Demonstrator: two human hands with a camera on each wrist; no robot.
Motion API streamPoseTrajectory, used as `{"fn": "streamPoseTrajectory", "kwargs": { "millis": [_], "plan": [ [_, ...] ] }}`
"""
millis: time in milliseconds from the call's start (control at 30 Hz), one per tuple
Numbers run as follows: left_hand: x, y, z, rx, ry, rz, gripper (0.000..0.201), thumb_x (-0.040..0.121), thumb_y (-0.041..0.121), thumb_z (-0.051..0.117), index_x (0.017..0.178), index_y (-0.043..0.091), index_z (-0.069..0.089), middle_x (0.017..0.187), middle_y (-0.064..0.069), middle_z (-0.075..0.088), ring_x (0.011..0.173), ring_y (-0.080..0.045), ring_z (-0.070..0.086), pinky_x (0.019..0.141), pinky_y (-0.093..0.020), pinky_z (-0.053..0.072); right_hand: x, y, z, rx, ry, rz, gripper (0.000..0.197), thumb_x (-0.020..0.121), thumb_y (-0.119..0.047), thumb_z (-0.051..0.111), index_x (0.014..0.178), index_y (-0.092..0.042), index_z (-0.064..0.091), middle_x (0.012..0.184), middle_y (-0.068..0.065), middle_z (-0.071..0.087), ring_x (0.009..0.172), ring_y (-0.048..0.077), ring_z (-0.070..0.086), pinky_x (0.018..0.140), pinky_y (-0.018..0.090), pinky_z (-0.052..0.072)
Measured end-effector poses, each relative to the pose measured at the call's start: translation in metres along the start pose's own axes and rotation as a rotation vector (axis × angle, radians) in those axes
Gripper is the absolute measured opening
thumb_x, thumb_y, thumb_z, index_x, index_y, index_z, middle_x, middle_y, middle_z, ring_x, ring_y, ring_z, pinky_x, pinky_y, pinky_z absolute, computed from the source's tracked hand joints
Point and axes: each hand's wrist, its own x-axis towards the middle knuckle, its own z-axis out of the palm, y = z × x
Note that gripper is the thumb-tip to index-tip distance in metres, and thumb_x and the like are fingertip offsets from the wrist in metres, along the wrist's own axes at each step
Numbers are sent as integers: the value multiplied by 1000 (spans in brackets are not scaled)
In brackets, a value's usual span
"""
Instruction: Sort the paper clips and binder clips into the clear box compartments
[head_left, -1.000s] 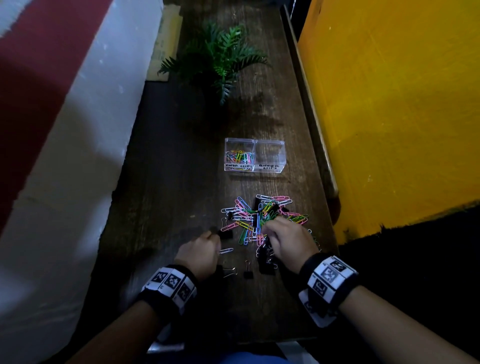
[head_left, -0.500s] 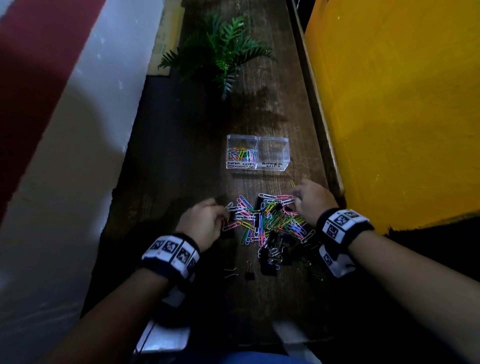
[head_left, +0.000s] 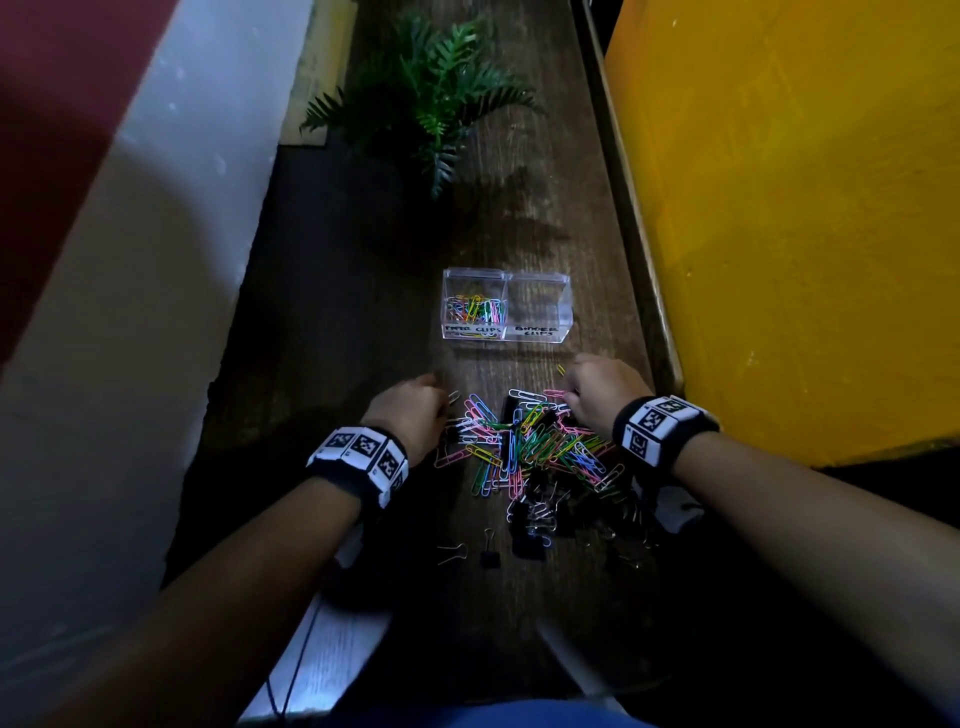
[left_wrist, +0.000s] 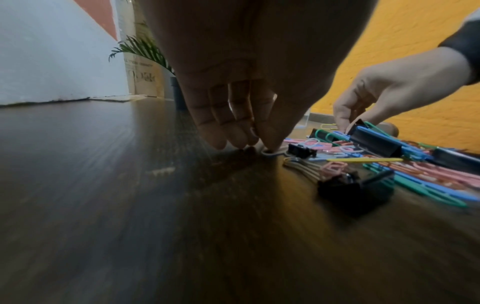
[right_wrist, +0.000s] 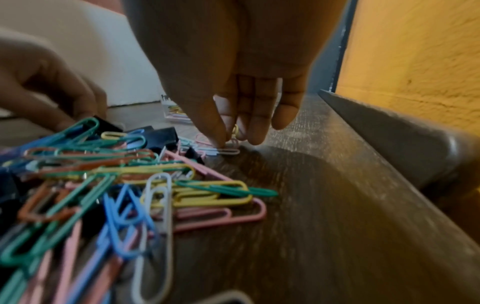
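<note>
A clear two-compartment box stands beyond the pile. Its left compartment holds several coloured paper clips; I see nothing in the right one, labelled binder clips. Mixed coloured paper clips lie in a heap, with black binder clips at its near side. My left hand is at the heap's left edge, thumb and fingertips pinching the end of a white paper clip on the table. My right hand is at the far right corner, pinching a white paper clip, with a yellow clip between its fingers.
The long dark wooden table has a raised rail on the right against a yellow wall. A potted fern stands at the far end. A white and red wall runs along the left. One binder clip lies alone near me.
Both hands moved away from me: the right from the heap's near middle to its far right corner, the left up to the heap's left edge. Both fingertips came down onto clips.
</note>
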Motion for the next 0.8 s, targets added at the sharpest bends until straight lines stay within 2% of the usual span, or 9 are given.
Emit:
{"fn": "streamPoseTrajectory", "kwargs": {
  "millis": [100, 300, 433, 533, 600, 667, 800],
  "plan": [
    [-4, -1, -1, -32, -11, -20, 20, 92, 25, 50, 102, 17, 66, 110, -1, 54, 97, -25, 58, 77, -35, 46, -1, 1, -1, 50, -19, 43, 15, 89, -23, 57, 79, -14, 65, 85, 2, 60, 79, 21, 61, 73, 35, 53],
    [-7, -1, -4, -17, -47, -31, 20, 90, 32, 57, 104, 20, 64, 112, 3, 52, 100, -22, 57, 80, -35, 48, -16, -2, 0, 232, 60, 118, 11, 87, -19, 63, 76, -16, 64, 83, -2, 61, 73, 12, 59, 66, 26, 51],
    [-6, -1, -3, -27, -56, -60, 14, 90, 29, 57, 100, 21, 63, 110, 2, 54, 99, -22, 58, 81, -37, 49, -31, -9, 5, 320, 99, 144, 11, 85, -20, 65, 75, -17, 65, 81, -7, 58, 70, 5, 53, 58, 18, 38],
    [-6, -2, -3, -57, -68, -94, 12, 87, 29, 59, 93, 19, 61, 101, -3, 62, 92, -24, 61, 77, -35, 51, -39, -12, 10, 366, 126, 157, 8, 84, -21, 67, 76, -18, 67, 86, -10, 56, 77, 7, 52, 67, 22, 43],
    [-9, -4, -2, -123, -42, -137, 10, 83, 28, 63, 87, 19, 63, 90, -4, 67, 85, -24, 64, 75, -34, 53, -45, -14, 13, 412, 145, 176, 6, 83, -20, 67, 77, -17, 68, 84, -7, 59, 78, 11, 55, 68, 23, 42],
    [-13, -7, -3, -212, 21, -175, 6, 80, 27, 67, 80, 22, 63, 81, 0, 67, 78, -20, 65, 70, -29, 52, -52, -16, 14, 475, 173, 207, 5, 82, -19, 69, 78, -16, 69, 82, -4, 64, 77, 11, 58, 67, 22, 43],
    [-18, -4, -14, -360, 160, -172, 6, 80, 21, 70, 76, 24, 66, 71, 9, 63, 67, -7, 59, 61, -20, 42, -65, -21, 18, 629, 221, 237, 6, 81, -15, 71, 76, -16, 69, 78, -6, 68, 73, 2, 60, 63, 13, 43]
  ]
}}
